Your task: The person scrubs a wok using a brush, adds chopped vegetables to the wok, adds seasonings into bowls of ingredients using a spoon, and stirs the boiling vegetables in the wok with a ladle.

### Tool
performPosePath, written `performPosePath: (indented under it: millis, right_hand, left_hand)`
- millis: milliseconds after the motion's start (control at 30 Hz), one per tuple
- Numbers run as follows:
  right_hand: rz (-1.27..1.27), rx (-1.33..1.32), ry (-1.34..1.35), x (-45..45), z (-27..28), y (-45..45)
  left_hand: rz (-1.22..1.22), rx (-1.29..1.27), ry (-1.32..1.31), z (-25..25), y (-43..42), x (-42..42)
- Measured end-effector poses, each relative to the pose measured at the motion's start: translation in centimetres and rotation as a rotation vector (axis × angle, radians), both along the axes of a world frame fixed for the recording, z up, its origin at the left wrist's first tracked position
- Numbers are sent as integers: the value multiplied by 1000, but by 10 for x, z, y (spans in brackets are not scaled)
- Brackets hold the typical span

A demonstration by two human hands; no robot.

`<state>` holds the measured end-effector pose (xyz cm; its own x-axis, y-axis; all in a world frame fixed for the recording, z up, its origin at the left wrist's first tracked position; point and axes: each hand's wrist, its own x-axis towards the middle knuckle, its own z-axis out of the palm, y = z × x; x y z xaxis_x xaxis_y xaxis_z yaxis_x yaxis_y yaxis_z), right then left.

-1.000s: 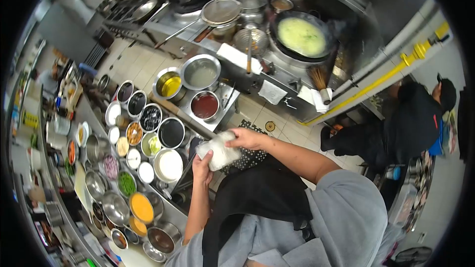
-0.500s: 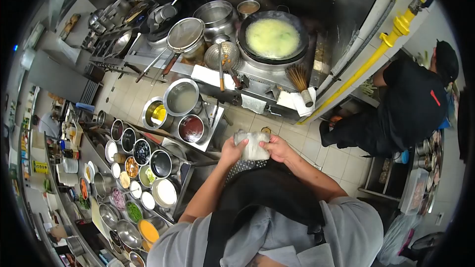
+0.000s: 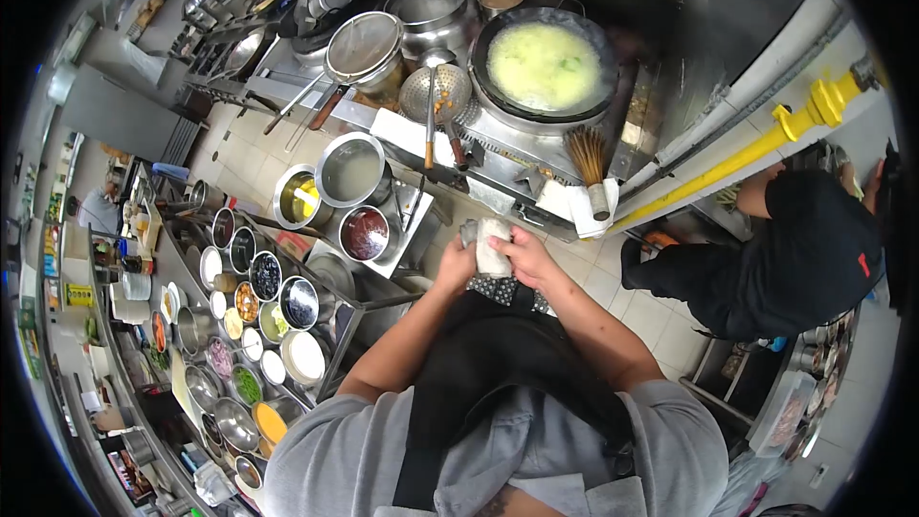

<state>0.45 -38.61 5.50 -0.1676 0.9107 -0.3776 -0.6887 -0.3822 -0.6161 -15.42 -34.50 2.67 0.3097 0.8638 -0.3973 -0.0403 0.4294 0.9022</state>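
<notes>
Both hands grip a whitish bundle with a grey, translucent-looking part at its left edge; I cannot tell whether it is a folded cloth or a wrapped packet. My left hand is closed on its left side, fingers mostly hidden. From the right, my right hand holds it with the thumb across the front. The bundle is in front of my black apron, above the tiled floor. Ahead on the stove, a wok holds bubbling yellow-green liquid.
A bamboo brush stands at the stove's front edge beside a perforated ladle. Pots of grey liquid and red sauce stand at left, near many ingredient containers. A co-worker in black bends at right, past the yellow pipe.
The bundle has turned from flat and wide to a narrower, upright shape, and my hands are closer together. The view has shifted slightly. The co-worker has leaned farther down.
</notes>
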Motion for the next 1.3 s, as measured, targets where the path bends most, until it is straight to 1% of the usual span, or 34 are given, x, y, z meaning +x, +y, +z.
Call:
performPosePath:
  millis: [33, 67, 133, 200, 233, 267, 300, 333, 367, 400, 433, 467, 533, 567, 600, 667, 733, 800, 833, 867, 900, 967, 1000, 1067, 1167, 1200, 1267, 1300]
  right_hand:
    - [27, 32, -31, -7, -1, 8]
    - [36, 24, -32, -14, -1, 14]
    - [115, -20, 44, -32, 0, 31]
    - [174, -4, 83, -44, -12, 54]
    - [280, -82, 42, -44, -14, 70]
    - [383, -160, -2, -46, -15, 87]
    - [420, -133, -285, -57, -15, 105]
    - [433, -161, -427, -68, -17, 125]
    - [436, -186, -570, -78, -17, 149]
    - [423, -183, -571, -90, -29, 175]
    - [365, -180, -881, -102, -51, 203]
    - [297, -179, -1191, -113, -68, 226]
    - [220, -309, -1055, -127, -83, 259]
    - [194, -387, -909, -131, -89, 274]
    - [87, -393, -810, -137, -105, 290]
    - [28, -440, -639, -145, -145, 330]
    - [-20, -409, -471, -147, -114, 352]
    - [-206, -406, -152, -137, -82, 383]
    - [-123, -360, -346, -126, -59, 394]
    - [-36, -314, -535, -117, -39, 400]
    - [-56, -323, -532, -111, -25, 401]
    - [70, -391, -943, -104, -5, 398]
    - [49, -402, -941, -100, 2, 384]
    - [-185, -136, -621, -92, 9, 326]
    - [-208, -92, -161, -67, 36, 234]
    - [-191, -59, -32, -52, 42, 208]
    - [-354, -175, -331, -21, 41, 175]
    - [-416, -172, -603, 1, 42, 159]
  left_hand:
    - [99, -174, -126, 2, 4, -6]
    - [161, -280, -203, 3, 11, -15]
    - [165, -180, -31, 28, 14, -25]
    - [115, -106, 161, 20, 30, -48]
    - [139, -142, -21, 19, 37, -58]
    - [105, -237, -24, 19, 46, -72]
    - [121, -222, -27, 13, 54, -82]
    - [132, -206, -30, 8, 61, -92]
    - [145, -266, -36, 5, 70, -105]
    - [156, -326, -39, 5, 78, -120]
    - [144, -393, -42, 17, 87, -132]
    - [159, -377, -75, 18, 94, -143]
    - [151, -467, -197, 22, 111, -166]
    - [73, -444, -242, 10, 121, -179]
    - [13, -494, -218, 11, 132, -192]
    - [-55, -525, -255, 15, 148, -207]
    - [-100, -548, -245, 14, 164, -218]
    - [-126, -508, -233, 9, 177, -223]
    - [-78, -532, -230, 8, 182, -221]
    - [-48, -540, -257, -7, 187, -220]
    - [-69, -531, -223, -14, 194, -217]
    - [-70, -536, -132, -6, 200, -202]
    - [-89, -516, -28, -9, 205, -197]
    - [-37, -443, 41, 10, 208, -177]
    - [-46, -318, 106, 0, 218, -165]
    - [-128, -323, 188, -9, 225, -167]
    - [-120, -263, 129, -13, 230, -155]
    - [-147, -318, 114, -10, 234, -148]
